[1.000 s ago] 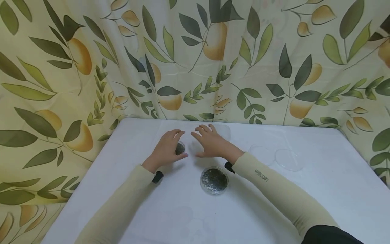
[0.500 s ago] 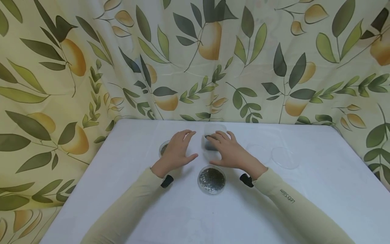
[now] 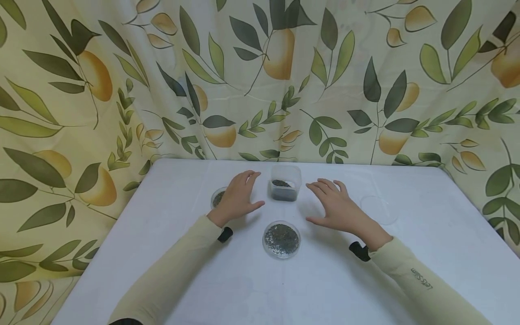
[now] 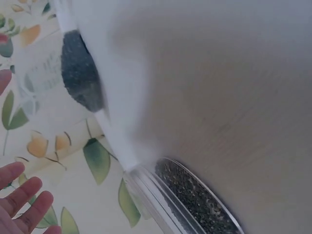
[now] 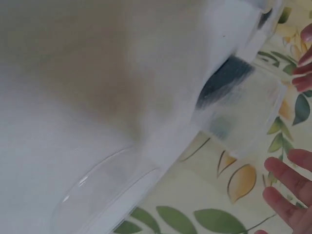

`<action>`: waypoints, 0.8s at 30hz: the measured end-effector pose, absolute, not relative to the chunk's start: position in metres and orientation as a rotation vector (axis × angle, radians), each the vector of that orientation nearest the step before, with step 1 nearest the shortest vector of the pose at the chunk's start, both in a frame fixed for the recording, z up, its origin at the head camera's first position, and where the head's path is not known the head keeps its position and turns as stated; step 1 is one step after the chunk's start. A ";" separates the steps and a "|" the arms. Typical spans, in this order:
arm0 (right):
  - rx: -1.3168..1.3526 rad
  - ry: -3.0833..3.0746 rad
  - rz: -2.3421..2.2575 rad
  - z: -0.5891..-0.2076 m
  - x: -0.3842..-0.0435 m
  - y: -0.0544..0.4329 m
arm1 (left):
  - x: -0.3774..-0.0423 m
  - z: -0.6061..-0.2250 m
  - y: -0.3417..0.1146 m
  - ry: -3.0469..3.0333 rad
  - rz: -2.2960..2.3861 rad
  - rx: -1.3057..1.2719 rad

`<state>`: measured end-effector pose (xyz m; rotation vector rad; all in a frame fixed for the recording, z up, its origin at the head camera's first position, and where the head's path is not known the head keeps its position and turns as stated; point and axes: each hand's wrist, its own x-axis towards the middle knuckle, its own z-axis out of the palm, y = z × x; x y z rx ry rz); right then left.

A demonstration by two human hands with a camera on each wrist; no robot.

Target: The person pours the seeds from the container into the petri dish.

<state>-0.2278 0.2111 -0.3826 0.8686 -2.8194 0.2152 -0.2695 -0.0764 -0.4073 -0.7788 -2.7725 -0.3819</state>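
Observation:
My left hand (image 3: 237, 194) hovers with spread fingers beside a small round dish (image 3: 217, 197) of dark granules, which it partly covers. My right hand (image 3: 339, 205), fingers spread and holding nothing, is to the right of a clear square tub (image 3: 285, 194). Dark granules fill the lower part of that tub. Nearer to me, a clear petri dish (image 3: 281, 239) holds dark granules with pale flecks. In the left wrist view, the left fingers (image 4: 34, 209) are apart from the granule dish (image 4: 195, 204). The right wrist view has the right fingers (image 5: 287, 180) away from the tub (image 5: 243, 107).
A clear round lid (image 3: 378, 210) lies flat on the white table (image 3: 325, 289), right of the right hand; the right wrist view has a lid (image 5: 102, 195) too. A leaf-and-fruit patterned curtain (image 3: 252, 113) hangs behind the table's far edge.
My right hand has moved right, away from the tub, bringing it into full view. The left hand has shifted slightly right, and the small dish now shows on its left side.

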 end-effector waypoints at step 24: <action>0.623 -2.916 0.223 -0.395 -0.231 0.297 | -0.316 -0.412 -0.056 -2.923 -0.480 -0.761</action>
